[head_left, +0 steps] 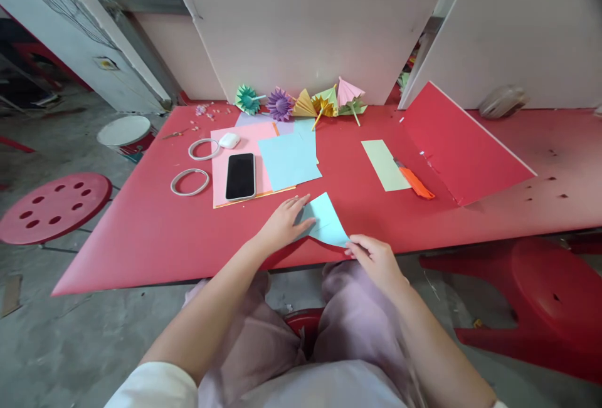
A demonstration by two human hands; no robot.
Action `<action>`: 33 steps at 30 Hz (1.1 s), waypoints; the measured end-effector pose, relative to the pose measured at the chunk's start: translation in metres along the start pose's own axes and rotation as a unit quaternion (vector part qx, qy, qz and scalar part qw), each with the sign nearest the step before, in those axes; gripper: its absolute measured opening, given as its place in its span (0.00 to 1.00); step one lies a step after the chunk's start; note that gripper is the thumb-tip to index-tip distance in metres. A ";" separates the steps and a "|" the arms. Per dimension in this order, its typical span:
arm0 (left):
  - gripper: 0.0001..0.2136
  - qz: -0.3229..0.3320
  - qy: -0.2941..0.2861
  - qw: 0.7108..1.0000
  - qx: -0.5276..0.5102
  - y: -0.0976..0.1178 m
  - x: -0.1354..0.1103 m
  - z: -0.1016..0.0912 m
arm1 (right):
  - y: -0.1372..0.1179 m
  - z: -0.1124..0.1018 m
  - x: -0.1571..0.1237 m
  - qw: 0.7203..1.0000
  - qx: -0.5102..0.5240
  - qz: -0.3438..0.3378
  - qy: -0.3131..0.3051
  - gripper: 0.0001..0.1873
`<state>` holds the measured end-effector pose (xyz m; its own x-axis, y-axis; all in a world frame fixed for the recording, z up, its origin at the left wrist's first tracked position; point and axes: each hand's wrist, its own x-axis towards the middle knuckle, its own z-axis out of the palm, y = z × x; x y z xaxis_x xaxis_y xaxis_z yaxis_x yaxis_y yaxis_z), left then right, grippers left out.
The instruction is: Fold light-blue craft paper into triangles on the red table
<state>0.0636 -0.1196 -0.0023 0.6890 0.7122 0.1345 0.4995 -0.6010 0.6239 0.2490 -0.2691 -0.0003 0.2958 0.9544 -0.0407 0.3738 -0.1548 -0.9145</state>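
A light blue sheet of paper (328, 220) lies at the table's front edge, with creases across it and its near right corner lifted. My left hand (286, 225) rests on its left side, fingers stretched out and apart. At the near right corner, my right hand (374, 256) pinches the paper between thumb and fingers. Just beyond are larger light blue sheets (289, 160), partly on top of a pink sheet (220, 185). To the right lies a pale green paper strip (383, 167) beside an orange utility knife (416, 183).
A phone (240, 176), a white earbud case (229, 140) and two tape rolls (190, 182) sit at left. Folded paper umbrellas (324, 104) line the wall. An open red board (470, 145) stands at right. Red stools (59, 207) flank the red table (155, 232).
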 end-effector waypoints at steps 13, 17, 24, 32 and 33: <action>0.19 -0.184 0.155 0.857 -0.456 -0.013 0.043 -0.019 | -0.039 0.016 0.142 0.943 0.325 -0.018 0.073 0.27; 0.20 -0.204 0.164 0.835 -0.484 -0.013 0.039 -0.021 | -0.041 0.050 0.141 0.973 0.226 0.021 -0.046 0.19; 0.18 -0.216 0.150 0.850 -0.456 -0.022 0.032 -0.023 | -0.032 0.023 0.148 0.966 0.228 -0.030 0.117 0.12; 0.16 -0.226 0.123 0.848 -0.464 -0.020 0.030 -0.023 | -0.028 0.009 0.147 0.951 0.266 -0.046 0.148 0.10; 0.15 -0.228 0.123 0.847 -0.464 -0.020 0.030 -0.023 | -0.028 0.008 0.147 0.950 0.269 -0.045 0.152 0.10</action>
<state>0.0619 -0.0778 0.0071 0.3488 0.9158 -0.1994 -0.0223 0.2208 0.9751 0.2744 -0.1227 0.0162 0.5543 0.8274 0.0906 -0.0700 0.1548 -0.9855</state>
